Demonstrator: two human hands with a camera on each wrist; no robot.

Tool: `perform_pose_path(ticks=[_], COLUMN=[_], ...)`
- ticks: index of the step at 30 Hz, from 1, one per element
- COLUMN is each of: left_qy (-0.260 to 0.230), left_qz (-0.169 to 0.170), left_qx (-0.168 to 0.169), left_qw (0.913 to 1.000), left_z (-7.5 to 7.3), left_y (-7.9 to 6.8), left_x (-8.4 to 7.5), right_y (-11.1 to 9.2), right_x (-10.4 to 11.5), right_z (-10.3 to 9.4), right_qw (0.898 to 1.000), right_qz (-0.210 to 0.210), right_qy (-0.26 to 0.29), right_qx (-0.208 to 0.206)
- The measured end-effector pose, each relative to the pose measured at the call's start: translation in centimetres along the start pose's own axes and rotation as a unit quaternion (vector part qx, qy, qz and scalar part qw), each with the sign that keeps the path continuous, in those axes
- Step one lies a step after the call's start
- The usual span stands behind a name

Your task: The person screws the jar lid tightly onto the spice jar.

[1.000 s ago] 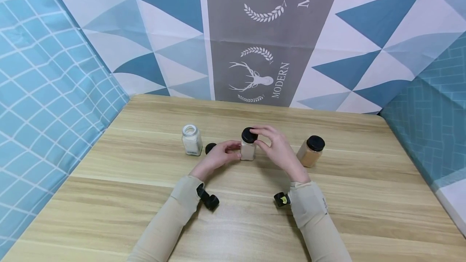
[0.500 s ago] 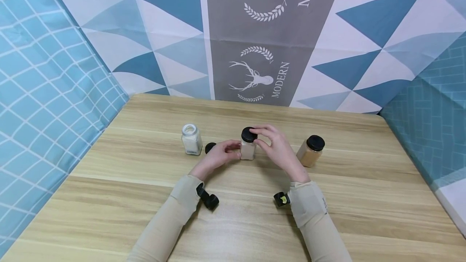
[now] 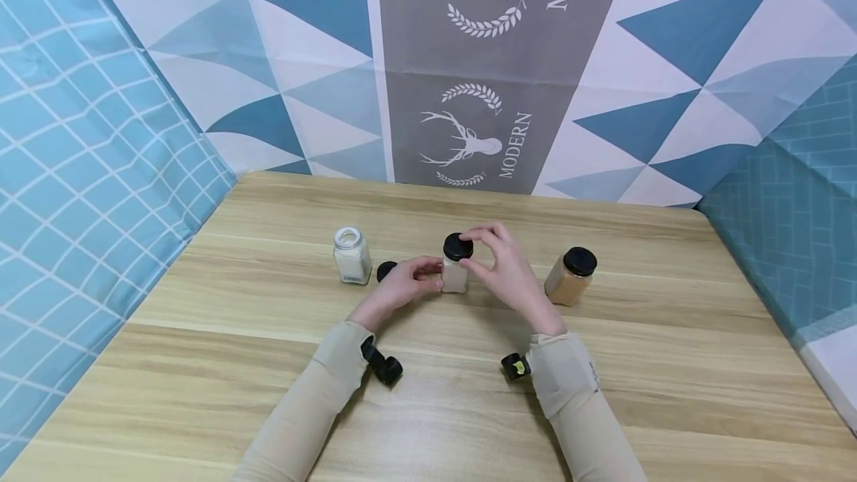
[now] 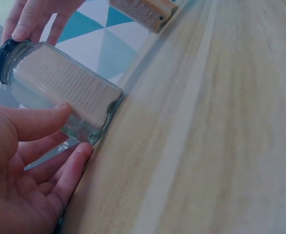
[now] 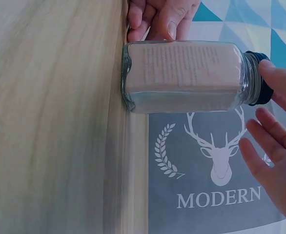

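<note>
- Square glass jar [image 3: 454, 278] of pale powder upright mid-worktop [image 3: 435, 422], between both hands.
- Left hand [image 3: 400, 285] grips it low — thumb one side, fingers the other.
- Right hand [image 3: 506, 271] pinches its black lid [image 3: 458, 246], thumb and fingertips at the rim.
- Left: uncapped white-powder jar [image 3: 352, 262]; round black cap [image 3: 386, 270] nearby, partly hidden by left hand.
- Right: orange-brown jar [image 3: 569, 279], black-lidded — near right wrist.

The middle jar [image 3: 454, 279] is showing a black lid [image 3: 457, 248] and pale beige contents [image 5: 182, 66]; the tabletop [image 3: 428, 430] is displaying streaked yellow-brown grain; the backdrop [image 3: 321, 6] is bearing blue-and-white triangles; sleeves [image 3: 562, 385] are appearing beige.
</note>
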State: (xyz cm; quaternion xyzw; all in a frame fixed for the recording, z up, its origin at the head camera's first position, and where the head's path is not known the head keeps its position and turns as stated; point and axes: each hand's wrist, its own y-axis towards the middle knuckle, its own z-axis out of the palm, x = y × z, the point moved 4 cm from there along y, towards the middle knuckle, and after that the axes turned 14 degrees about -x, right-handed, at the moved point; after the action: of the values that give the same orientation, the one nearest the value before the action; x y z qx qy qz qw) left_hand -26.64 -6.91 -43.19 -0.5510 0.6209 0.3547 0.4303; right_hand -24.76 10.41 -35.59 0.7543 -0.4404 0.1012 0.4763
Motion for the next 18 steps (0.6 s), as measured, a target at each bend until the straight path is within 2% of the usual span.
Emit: perform_pose_path(ticks=[4, 7, 11, 12, 18], left_qy=[0.003, 0.004, 0.005, 0.004, 0.006], left_qz=[0.006, 0.010, 0.009, 0.008, 0.015], left_qx=[0.006, 0.001, -0.003, -0.002, 0.006], left_qw=[1.0000, 0.9999, 0.9999, 1.0000, 0.9998], left_z=[-0.4, -0.4, 0.0, 0.0, -0.6], left_y=[-1.1, -1.1, -0.1, -0.2, -1.4], left_x=[-1.8, -1.8, -0.1, -0.2, -2.5], right_y=[-0.1, -0.2, -0.3, -0.3, -0.2], right_x=[0.0, 0.1, 0.2, 0.2, 0.2], right_z=[0.2, 0.3, 0.3, 0.3, 0.1], right_qw=[0.999, 0.998, 0.998, 0.998, 0.998], right_qz=[-0.012, -0.019, -0.016, -0.014, -0.002], right_qy=[0.023, 0.034, 0.040, 0.040, 0.044], right_qx=[0.024, 0.045, 0.055, 0.056, 0.051])
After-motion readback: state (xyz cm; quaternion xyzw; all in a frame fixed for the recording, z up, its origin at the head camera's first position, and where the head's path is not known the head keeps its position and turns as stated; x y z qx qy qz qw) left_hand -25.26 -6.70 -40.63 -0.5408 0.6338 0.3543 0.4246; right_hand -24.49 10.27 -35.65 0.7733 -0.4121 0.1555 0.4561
